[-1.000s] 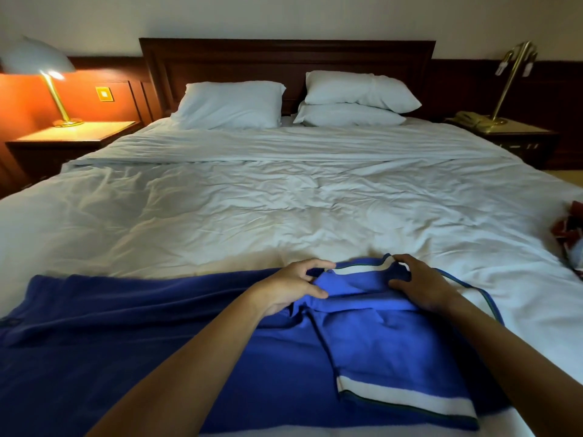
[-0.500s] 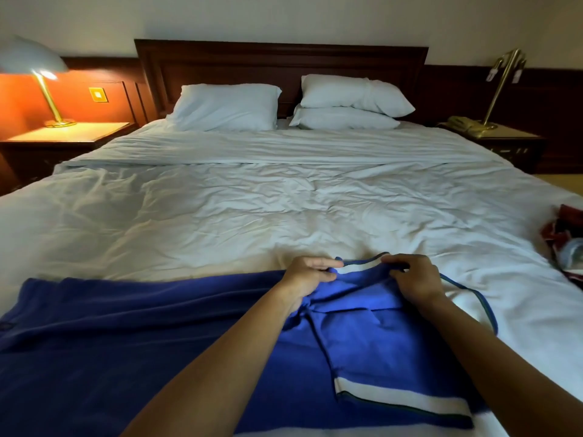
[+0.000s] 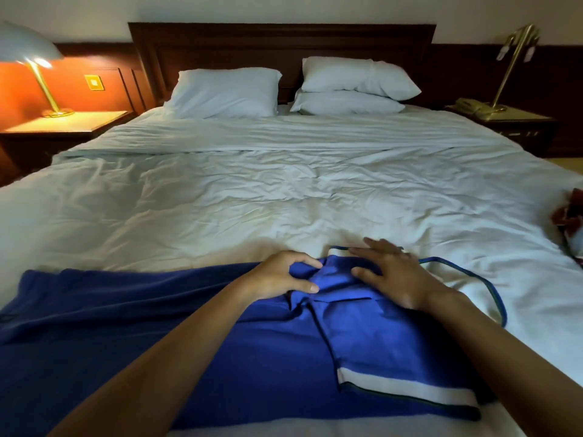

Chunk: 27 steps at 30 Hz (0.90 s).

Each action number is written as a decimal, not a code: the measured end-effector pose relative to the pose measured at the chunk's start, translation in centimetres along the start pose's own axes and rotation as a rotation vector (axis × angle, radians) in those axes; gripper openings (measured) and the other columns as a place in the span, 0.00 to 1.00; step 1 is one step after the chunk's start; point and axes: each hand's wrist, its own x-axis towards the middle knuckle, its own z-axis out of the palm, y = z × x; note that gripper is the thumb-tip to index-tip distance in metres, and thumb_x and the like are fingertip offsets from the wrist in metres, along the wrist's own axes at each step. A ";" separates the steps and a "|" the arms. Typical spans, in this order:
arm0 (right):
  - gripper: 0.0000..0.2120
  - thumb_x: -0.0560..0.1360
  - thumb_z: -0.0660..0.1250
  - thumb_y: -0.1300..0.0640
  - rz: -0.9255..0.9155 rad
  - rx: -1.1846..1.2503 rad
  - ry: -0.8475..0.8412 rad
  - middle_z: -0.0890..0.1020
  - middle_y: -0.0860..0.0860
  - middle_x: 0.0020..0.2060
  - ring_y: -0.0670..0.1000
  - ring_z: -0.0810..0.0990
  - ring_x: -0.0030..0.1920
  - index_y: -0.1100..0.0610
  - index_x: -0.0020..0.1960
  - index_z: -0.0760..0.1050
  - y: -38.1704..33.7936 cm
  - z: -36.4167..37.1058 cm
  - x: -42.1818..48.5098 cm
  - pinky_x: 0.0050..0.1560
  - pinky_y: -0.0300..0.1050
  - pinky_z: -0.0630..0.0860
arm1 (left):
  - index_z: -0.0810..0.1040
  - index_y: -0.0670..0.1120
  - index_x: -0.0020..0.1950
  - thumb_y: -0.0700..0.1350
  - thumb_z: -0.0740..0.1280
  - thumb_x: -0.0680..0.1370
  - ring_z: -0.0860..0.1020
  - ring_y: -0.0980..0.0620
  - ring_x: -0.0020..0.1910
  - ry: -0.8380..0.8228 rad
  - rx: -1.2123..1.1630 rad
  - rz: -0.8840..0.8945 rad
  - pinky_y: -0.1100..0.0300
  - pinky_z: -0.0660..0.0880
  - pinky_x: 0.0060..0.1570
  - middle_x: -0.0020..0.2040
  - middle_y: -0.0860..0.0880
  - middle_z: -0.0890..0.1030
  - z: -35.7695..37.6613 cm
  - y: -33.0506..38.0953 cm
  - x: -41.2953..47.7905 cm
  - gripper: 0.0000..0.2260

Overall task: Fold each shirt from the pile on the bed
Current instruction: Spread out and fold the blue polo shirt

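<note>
Though rumpled, shirt (image 3: 372,335) beneath right hand (image 3: 400,279)

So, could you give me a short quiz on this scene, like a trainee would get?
1. True or false: the right hand lies flat, fingers spread, on the shirt.
2. How many pillows are there? A) one B) three C) five
3. Fill the gap: the lit lamp stands on the person's ____ side.

Key: 1 true; 2 B; 3 left.
</note>
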 end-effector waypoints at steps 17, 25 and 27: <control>0.21 0.81 0.60 0.45 -0.390 -0.058 -0.114 0.68 0.52 0.74 0.55 0.65 0.74 0.48 0.73 0.70 -15.8 7.6 4.2 0.73 0.49 0.61 | 0.79 0.55 0.49 0.44 0.76 0.74 0.79 0.52 0.53 0.397 0.499 -0.048 0.53 0.76 0.58 0.51 0.50 0.80 -19.3 -15.6 -17.7 0.10; 0.17 0.74 0.63 0.38 -0.403 0.110 0.074 0.77 0.46 0.51 0.48 0.75 0.53 0.46 0.53 0.81 -17.4 9.4 2.5 0.58 0.46 0.73 | 0.75 0.58 0.38 0.36 0.71 0.76 0.76 0.58 0.44 0.492 0.479 0.060 0.54 0.75 0.49 0.43 0.55 0.77 -20.6 -17.5 -17.2 0.17; 0.11 0.75 0.67 0.45 -0.415 0.113 0.064 0.77 0.46 0.51 0.49 0.76 0.53 0.47 0.53 0.82 -17.4 9.4 2.4 0.57 0.46 0.74 | 0.77 0.55 0.40 0.44 0.76 0.74 0.76 0.58 0.43 0.485 0.399 0.011 0.54 0.75 0.48 0.42 0.54 0.77 -21.4 -17.8 -17.9 0.10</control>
